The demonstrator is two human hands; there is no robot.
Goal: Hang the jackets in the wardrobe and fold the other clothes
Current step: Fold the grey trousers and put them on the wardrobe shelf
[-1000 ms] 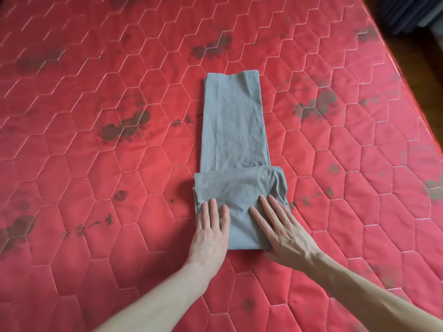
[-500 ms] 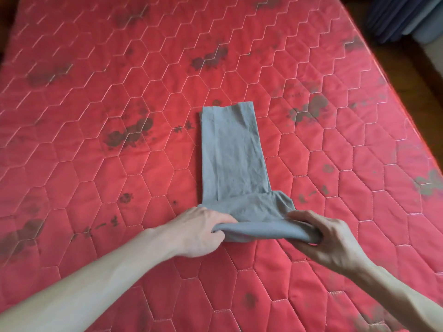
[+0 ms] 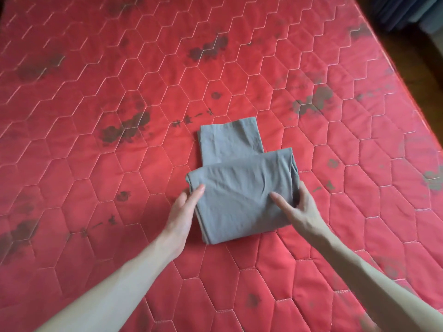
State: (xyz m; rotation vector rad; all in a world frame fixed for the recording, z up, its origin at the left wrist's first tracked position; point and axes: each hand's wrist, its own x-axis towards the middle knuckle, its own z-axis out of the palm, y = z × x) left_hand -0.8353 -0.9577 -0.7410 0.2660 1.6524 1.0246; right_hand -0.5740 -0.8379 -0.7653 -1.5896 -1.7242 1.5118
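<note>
Grey garment (image 3: 242, 197) folded further up — exposed strip shorter.

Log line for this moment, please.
stage: folding | item: grey garment, part-folded on red mattress | left hand: at left edge | right hand: holding right edge
</note>
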